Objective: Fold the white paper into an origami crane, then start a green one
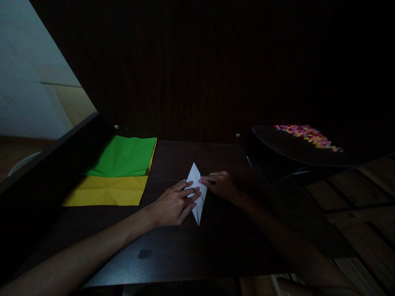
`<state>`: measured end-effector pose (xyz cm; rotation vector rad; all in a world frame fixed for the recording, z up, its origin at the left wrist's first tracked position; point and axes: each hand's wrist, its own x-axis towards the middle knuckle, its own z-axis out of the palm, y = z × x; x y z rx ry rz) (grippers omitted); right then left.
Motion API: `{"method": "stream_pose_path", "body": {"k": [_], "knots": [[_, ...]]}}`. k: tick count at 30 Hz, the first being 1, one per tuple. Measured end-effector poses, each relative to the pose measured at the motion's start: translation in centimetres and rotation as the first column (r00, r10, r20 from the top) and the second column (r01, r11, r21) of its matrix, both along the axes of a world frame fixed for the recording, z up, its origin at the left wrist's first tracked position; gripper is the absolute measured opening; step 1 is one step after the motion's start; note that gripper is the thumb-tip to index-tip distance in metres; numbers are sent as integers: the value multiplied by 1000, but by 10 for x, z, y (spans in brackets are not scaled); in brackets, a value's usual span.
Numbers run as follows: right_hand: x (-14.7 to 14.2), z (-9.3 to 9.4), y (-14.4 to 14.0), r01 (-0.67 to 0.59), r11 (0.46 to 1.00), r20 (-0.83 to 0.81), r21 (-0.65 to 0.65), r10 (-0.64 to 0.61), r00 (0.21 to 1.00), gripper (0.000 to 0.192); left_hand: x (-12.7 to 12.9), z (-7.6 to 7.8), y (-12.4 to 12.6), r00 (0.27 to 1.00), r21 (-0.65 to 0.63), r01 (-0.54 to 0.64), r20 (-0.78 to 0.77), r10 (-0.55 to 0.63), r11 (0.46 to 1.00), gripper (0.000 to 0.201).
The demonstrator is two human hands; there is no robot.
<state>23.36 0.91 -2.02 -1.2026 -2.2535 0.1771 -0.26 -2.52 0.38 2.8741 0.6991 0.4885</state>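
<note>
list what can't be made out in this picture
Head view: middle of the white paper, partly under the left hand.
Head view: part of the yellow sheet, hidden by the green sheet.
Head view: what the colourful pieces are, too small and blurred.
Head view: rest of the left arm, cut off by the picture edge.

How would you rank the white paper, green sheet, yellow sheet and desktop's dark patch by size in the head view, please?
1. Green sheet and yellow sheet: visible areas look alike, so unranked.
2. White paper, partly covered.
3. Dark patch.
</note>
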Motion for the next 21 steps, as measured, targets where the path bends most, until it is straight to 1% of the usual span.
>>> {"method": "stream_pose_path", "body": {"k": [5,9,13,17,21], "knots": [[0,1,-2,14,1000,28,1,-14,1000,19,0,-1,0,1000,-2,-3,11,3,1000,40],[1,2,-2,-6,1000,75,-11,7,997,20,0,-4,0,1000,-6,-4,19,4,1000,40],[0,2,-2,-3,1000,76,-10,4,997,20,0,-5,0,1000,-2,0,4,0,1000,41],[0,5,-1,-12,999,77,-42,15,997,22,0,-4,0,1000,3,-10,4,10,1000,40],[0,10,-1,-33,998,147,-61,41,988,24,1,-3,0,1000,-11,-6,4,6,1000,41]]}}
